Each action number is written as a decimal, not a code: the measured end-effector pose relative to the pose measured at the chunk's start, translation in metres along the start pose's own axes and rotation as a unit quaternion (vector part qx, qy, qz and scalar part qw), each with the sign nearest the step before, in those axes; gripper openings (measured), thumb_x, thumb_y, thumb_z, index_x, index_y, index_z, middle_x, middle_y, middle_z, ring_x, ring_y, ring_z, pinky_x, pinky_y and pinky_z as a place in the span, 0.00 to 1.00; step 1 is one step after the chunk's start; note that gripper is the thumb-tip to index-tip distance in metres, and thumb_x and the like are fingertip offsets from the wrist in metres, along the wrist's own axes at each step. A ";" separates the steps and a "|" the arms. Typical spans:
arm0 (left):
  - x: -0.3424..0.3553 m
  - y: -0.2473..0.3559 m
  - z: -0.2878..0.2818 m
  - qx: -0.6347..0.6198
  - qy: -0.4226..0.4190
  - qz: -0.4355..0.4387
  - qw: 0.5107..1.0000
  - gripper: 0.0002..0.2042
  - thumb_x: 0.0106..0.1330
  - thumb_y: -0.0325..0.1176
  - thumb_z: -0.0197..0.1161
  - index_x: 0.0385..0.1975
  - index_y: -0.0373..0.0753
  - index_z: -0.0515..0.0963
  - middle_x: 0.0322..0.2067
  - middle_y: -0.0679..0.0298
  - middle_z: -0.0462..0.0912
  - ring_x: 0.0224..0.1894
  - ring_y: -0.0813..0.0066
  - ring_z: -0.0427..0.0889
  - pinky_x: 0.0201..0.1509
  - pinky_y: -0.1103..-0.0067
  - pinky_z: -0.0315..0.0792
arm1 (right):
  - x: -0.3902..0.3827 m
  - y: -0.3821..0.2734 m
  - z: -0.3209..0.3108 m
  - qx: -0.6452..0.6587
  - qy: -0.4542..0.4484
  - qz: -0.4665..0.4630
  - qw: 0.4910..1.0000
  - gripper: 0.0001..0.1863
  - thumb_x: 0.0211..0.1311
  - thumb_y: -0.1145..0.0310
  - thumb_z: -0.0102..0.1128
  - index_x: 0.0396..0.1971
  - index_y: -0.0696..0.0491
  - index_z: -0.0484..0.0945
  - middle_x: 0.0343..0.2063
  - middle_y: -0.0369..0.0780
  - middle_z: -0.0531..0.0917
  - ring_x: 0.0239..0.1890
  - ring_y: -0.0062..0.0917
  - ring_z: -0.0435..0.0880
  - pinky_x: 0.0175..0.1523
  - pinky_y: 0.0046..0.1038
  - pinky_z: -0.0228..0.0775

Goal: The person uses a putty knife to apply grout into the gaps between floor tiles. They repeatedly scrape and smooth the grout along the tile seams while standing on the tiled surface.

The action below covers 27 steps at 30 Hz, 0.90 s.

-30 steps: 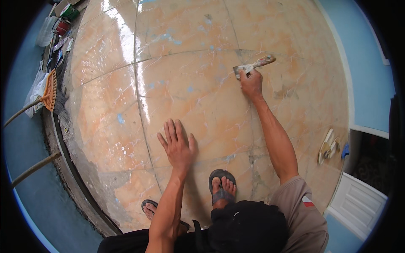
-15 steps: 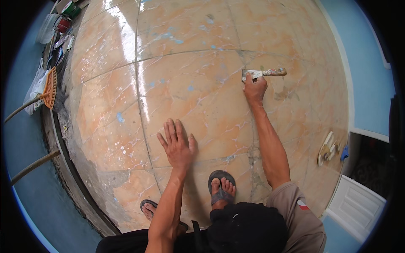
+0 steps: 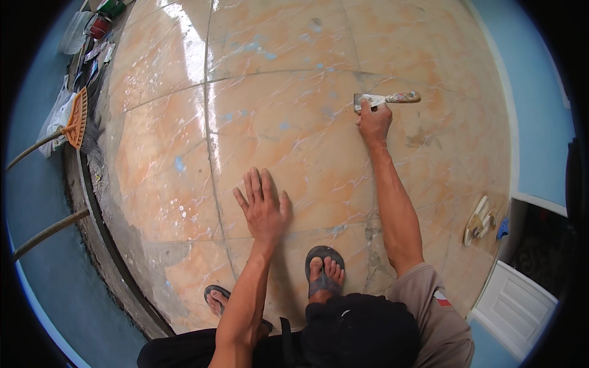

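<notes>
One scraper (image 3: 388,99), blade (image 3: 359,103) white-smeared, handle (image 3: 405,97) mottled brown (well spattered): my right hand (image 3: 375,121) gripped it; my left hand (image 3: 265,211) was spread, empty.

White glare streaks the tiled floor (image 3: 319,159) at upper left, while fisheye distortion bends straight edges.

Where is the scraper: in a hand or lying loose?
In hand: the right hand grips the scraper at its blade end, handle pointing right. Whether the blade touches the tiled floor, I cannot tell.
</notes>
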State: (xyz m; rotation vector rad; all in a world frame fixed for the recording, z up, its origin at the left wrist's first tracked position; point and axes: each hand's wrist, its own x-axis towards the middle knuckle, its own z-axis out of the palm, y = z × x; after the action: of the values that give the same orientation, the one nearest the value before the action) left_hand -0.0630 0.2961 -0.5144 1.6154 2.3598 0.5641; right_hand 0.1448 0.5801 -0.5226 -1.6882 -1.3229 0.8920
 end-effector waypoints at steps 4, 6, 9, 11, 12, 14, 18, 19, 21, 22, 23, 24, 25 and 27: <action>-0.004 -0.004 -0.001 0.005 0.000 0.000 1.000 0.38 0.68 0.41 0.63 0.78 0.38 0.62 0.80 0.50 0.60 0.84 0.52 0.53 0.84 0.45 0.37 | -0.046 0.013 0.018 -0.037 -0.060 -0.132 0.989 0.14 0.70 0.67 0.66 0.31 0.65 0.83 0.22 0.47 0.88 0.20 0.32 0.88 0.25 0.36 0.78; -0.003 -0.006 -0.002 0.006 0.005 0.003 1.000 0.38 0.67 0.41 0.63 0.79 0.38 0.62 0.80 0.50 0.60 0.84 0.52 0.53 0.84 0.45 0.36 | -0.025 0.005 0.011 -0.037 -0.051 -0.056 0.996 0.13 0.70 0.66 0.67 0.34 0.64 0.84 0.25 0.49 0.88 0.20 0.31 0.88 0.28 0.36 0.79; -0.001 -0.002 -0.001 0.001 0.003 0.004 1.000 0.38 0.67 0.41 0.63 0.78 0.38 0.62 0.80 0.50 0.60 0.84 0.52 0.53 0.84 0.45 0.36 | 0.007 -0.004 0.004 -0.002 0.031 0.038 0.999 0.13 0.68 0.65 0.69 0.37 0.62 0.85 0.26 0.50 0.89 0.21 0.33 0.89 0.31 0.37 0.81; -0.001 0.006 0.002 -0.009 -0.003 0.008 1.000 0.38 0.67 0.41 0.63 0.78 0.38 0.62 0.80 0.50 0.60 0.84 0.52 0.53 0.85 0.45 0.36 | 0.001 0.023 0.017 -0.042 0.016 -0.074 0.996 0.13 0.68 0.66 0.68 0.35 0.63 0.85 0.26 0.50 0.89 0.20 0.34 0.89 0.28 0.35 0.80; -0.001 0.003 0.001 -0.003 -0.002 0.003 1.000 0.38 0.67 0.40 0.63 0.78 0.38 0.62 0.80 0.50 0.59 0.84 0.52 0.53 0.85 0.45 0.36 | -0.006 0.021 0.031 -0.053 -0.002 -0.128 0.990 0.13 0.68 0.66 0.68 0.34 0.64 0.84 0.26 0.50 0.89 0.20 0.35 0.89 0.26 0.34 0.80; 0.002 0.000 0.001 0.001 0.003 0.001 1.000 0.38 0.67 0.41 0.63 0.78 0.38 0.62 0.80 0.50 0.60 0.83 0.52 0.54 0.85 0.45 0.37 | -0.001 0.013 0.033 -0.046 -0.009 -0.106 0.993 0.13 0.68 0.67 0.67 0.33 0.64 0.84 0.25 0.50 0.89 0.20 0.35 0.89 0.25 0.35 0.80; 0.000 -0.001 -0.001 0.003 0.003 0.002 1.000 0.38 0.67 0.41 0.63 0.78 0.38 0.63 0.80 0.50 0.60 0.83 0.52 0.54 0.85 0.45 0.37 | 0.010 -0.005 0.028 0.001 0.022 -0.039 0.999 0.12 0.70 0.67 0.68 0.30 0.61 0.82 0.19 0.39 0.84 0.15 0.23 0.82 0.21 0.29 0.72; 0.000 0.001 -0.001 0.001 0.000 0.001 1.000 0.38 0.67 0.41 0.63 0.78 0.38 0.63 0.80 0.50 0.60 0.83 0.52 0.54 0.84 0.45 0.37 | 0.014 -0.004 0.029 0.007 0.035 -0.029 0.999 0.12 0.70 0.67 0.68 0.30 0.61 0.82 0.19 0.39 0.84 0.15 0.23 0.82 0.21 0.29 0.72; -0.001 0.002 -0.002 -0.001 -0.004 -0.003 1.000 0.38 0.67 0.41 0.63 0.78 0.38 0.63 0.80 0.49 0.60 0.83 0.52 0.54 0.84 0.45 0.37 | 0.008 0.004 0.043 -0.014 0.023 -0.070 0.997 0.12 0.69 0.67 0.69 0.30 0.61 0.82 0.19 0.39 0.85 0.15 0.22 0.82 0.21 0.29 0.72; 0.000 0.003 -0.001 -0.001 0.000 0.001 1.000 0.38 0.67 0.41 0.63 0.78 0.38 0.63 0.80 0.49 0.60 0.83 0.52 0.54 0.84 0.45 0.37 | 0.011 0.006 0.043 -0.043 0.011 -0.102 0.994 0.13 0.69 0.67 0.68 0.30 0.62 0.82 0.20 0.43 0.86 0.17 0.27 0.85 0.24 0.32 0.76; 0.002 0.004 0.002 0.000 0.005 0.004 1.000 0.38 0.68 0.41 0.63 0.78 0.38 0.63 0.80 0.49 0.60 0.83 0.52 0.54 0.84 0.45 0.37 | 0.014 0.008 0.042 -0.072 -0.001 -0.134 0.988 0.14 0.68 0.66 0.67 0.30 0.64 0.83 0.21 0.47 0.87 0.19 0.31 0.88 0.27 0.35 0.79; -0.003 -0.001 0.002 0.007 0.003 0.005 1.000 0.38 0.68 0.41 0.63 0.78 0.38 0.63 0.80 0.49 0.60 0.83 0.52 0.54 0.84 0.45 0.37 | 0.006 0.010 0.046 -0.098 -0.017 -0.157 0.983 0.15 0.68 0.66 0.66 0.31 0.66 0.84 0.23 0.51 0.88 0.22 0.36 0.91 0.31 0.38 0.82; -0.004 -0.005 -0.001 0.012 0.002 0.001 1.000 0.38 0.68 0.41 0.63 0.78 0.38 0.63 0.80 0.49 0.60 0.83 0.52 0.54 0.84 0.45 0.37 | 0.001 -0.017 0.042 -0.040 -0.061 -0.059 0.996 0.15 0.67 0.66 0.66 0.29 0.66 0.84 0.21 0.51 0.88 0.23 0.38 0.91 0.32 0.40 0.82; -0.003 -0.003 -0.002 0.009 -0.002 -0.002 1.000 0.38 0.68 0.41 0.62 0.78 0.37 0.63 0.80 0.49 0.60 0.83 0.52 0.54 0.84 0.45 0.37 | 0.009 -0.021 0.037 -0.029 -0.016 -0.032 0.999 0.16 0.67 0.66 0.66 0.28 0.66 0.84 0.21 0.51 0.87 0.23 0.38 0.90 0.34 0.40 0.82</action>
State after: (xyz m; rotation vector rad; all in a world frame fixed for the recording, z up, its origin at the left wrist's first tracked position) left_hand -0.0653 0.2920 -0.5145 1.6179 2.3719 0.5403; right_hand 0.1048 0.5982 -0.5202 -1.6727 -1.4283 0.8545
